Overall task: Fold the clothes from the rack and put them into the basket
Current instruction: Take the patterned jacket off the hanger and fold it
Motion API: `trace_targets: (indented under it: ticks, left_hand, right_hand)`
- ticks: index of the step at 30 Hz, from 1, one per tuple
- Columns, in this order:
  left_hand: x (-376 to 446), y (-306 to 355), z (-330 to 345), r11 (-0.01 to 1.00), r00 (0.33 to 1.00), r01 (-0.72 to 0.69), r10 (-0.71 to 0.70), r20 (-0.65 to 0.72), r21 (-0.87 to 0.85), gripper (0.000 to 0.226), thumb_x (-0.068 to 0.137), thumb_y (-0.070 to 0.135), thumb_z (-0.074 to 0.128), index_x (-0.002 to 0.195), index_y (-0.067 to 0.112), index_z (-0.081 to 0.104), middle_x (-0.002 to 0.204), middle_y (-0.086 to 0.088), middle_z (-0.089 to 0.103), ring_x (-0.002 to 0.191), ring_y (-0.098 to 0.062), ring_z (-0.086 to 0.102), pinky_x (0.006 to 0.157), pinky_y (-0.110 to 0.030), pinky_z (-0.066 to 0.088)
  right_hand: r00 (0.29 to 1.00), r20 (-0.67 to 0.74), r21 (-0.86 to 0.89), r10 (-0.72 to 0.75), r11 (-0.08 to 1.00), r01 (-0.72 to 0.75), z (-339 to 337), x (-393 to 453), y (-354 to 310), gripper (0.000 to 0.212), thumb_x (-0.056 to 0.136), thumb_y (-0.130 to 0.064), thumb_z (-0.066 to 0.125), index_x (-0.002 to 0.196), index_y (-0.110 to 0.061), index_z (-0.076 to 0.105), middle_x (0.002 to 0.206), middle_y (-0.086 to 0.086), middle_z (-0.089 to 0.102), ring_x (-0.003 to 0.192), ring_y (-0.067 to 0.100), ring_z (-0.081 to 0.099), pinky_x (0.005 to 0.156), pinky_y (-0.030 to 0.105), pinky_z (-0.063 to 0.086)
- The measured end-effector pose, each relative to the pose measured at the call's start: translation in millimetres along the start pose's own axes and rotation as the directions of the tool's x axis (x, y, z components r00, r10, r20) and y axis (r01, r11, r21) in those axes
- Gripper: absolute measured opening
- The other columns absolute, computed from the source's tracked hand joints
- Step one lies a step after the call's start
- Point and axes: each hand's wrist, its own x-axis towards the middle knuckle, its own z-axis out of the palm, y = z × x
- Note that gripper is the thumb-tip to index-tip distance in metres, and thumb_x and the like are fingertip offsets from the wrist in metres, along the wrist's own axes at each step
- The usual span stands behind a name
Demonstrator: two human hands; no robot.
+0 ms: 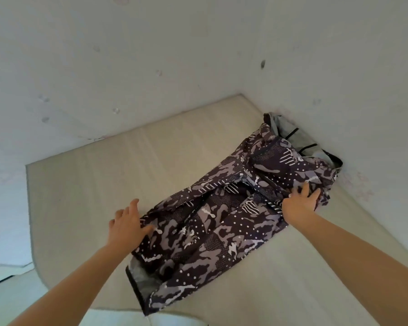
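A dark camouflage-print jacket with a grey lining lies spread lengthwise on a beige mattress, its hood end up against the wall corner. My left hand lies flat with straight fingers on the jacket's left edge. On the right side, near the sleeve, my right hand curls its fingers into the fabric and bunches it. The rack and the basket are out of view.
White walls meet in a corner behind the mattress, close to the jacket's hood. The mattress ends at a left edge and a front edge, with pale floor beyond at lower left.
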Motion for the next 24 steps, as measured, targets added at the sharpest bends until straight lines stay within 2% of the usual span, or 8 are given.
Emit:
trace_targets:
  ticks: [3,6,9,12,15,18,21,24]
  left_hand:
    - [-5.1,1.2,-2.4,0.969,0.987,-0.029,0.067,0.146,-0.246,0.07,0.088,0.035,0.067,0.143,0.019,0.029,0.125,-0.012,0.058,0.107,-0.027,0.054,0.09,-0.038,0.047]
    - [-19.3,4.5,-5.0,0.929,0.966,-0.072,0.156,0.207,-0.362,0.06,0.088,0.028,0.068,0.138,0.02,0.036,0.113,-0.012,0.064,0.088,-0.022,0.06,0.08,-0.031,0.049]
    - [-32.7,0.1,-4.7,0.898,0.935,-0.19,0.289,0.205,-0.398,0.054,0.088,0.029,0.066,0.135,0.026,0.038,0.103,-0.002,0.067,0.084,-0.018,0.065,0.079,-0.03,0.053]
    - [-45.5,-14.2,-8.9,0.837,0.875,-0.275,0.421,0.237,-0.472,0.058,0.092,0.031,0.061,0.14,0.037,0.03,0.103,0.003,0.066,0.088,-0.015,0.065,0.082,-0.026,0.05]
    - [-58.3,-39.8,-9.8,0.796,0.783,-0.488,0.581,0.222,-0.358,0.058,0.097,0.033,0.051,0.143,0.05,0.021,0.103,0.007,0.068,0.085,-0.014,0.065,0.079,-0.023,0.052]
    - [-71.8,-60.8,-6.0,0.719,0.69,-0.686,0.69,0.219,-0.106,0.044,0.1,0.032,0.045,0.138,0.052,0.036,0.099,0.005,0.072,0.075,-0.011,0.064,0.071,-0.023,0.052]
    - [-91.9,-70.7,2.4,0.526,0.513,-0.849,0.802,0.306,0.047,0.029,0.1,0.036,0.044,0.125,0.045,0.054,0.113,0.016,0.068,0.092,-0.004,0.063,0.084,-0.019,0.047]
    - [-112.3,-72.3,6.6,0.378,0.365,-0.924,0.816,0.449,0.065,0.032,0.098,0.039,0.045,0.129,0.037,0.052,0.111,0.008,0.064,0.094,-0.008,0.055,0.087,-0.021,0.039]
  right_hand:
    - [0.993,-0.113,0.023,0.034,0.999,-0.031,-9.9,-46.1,-35.1,0.049,0.092,-0.033,0.052,0.14,-0.023,0.044,0.16,0.019,-0.003,0.14,0.055,-0.009,0.112,0.067,0.004]
    - [0.97,-0.233,0.261,-0.076,0.955,0.138,-2.0,-110.5,-97.4,0.057,0.098,-0.038,0.039,0.148,-0.014,0.027,0.16,0.018,-0.001,0.143,0.049,-0.003,0.113,0.065,0.01]
    - [0.981,-0.055,0.506,-0.185,0.842,0.187,17.6,-162.5,-146.3,0.074,0.096,-0.06,0.028,0.154,-0.021,0.005,0.161,0.012,-0.006,0.145,0.044,-0.002,0.113,0.064,0.014]
    - [0.979,0.022,0.549,-0.2,0.821,0.156,43.8,-178.3,-165.5,0.076,0.093,-0.064,0.031,0.153,-0.031,-0.002,0.16,0.009,-0.017,0.144,0.044,-0.011,0.111,0.068,0.012]
    - [0.975,0.071,0.487,-0.211,0.86,0.15,64.9,-186.5,-160.9,0.071,0.097,-0.051,0.037,0.151,-0.037,-0.006,0.159,0.004,-0.021,0.145,0.039,-0.015,0.113,0.065,0.012]
    - [0.975,0.066,0.443,-0.213,0.882,0.163,78.2,-193.7,-148.3,0.074,0.097,-0.032,0.043,0.148,-0.047,-0.008,0.16,-0.002,-0.018,0.146,0.034,-0.013,0.114,0.062,0.011]
    - [0.974,0.048,0.431,-0.223,0.884,0.181,89.3,-197.5,-132.7,0.079,0.095,-0.021,0.046,0.146,-0.052,-0.005,0.16,-0.008,-0.014,0.148,0.031,-0.009,0.115,0.06,0.008]
    - [0.963,-0.09,0.537,-0.253,0.802,0.261,99.1,-209.7,-116.9,0.067,0.098,-0.028,0.047,0.151,-0.04,0.008,0.162,-0.004,0.003,0.148,0.028,0.006,0.119,0.049,0.017]
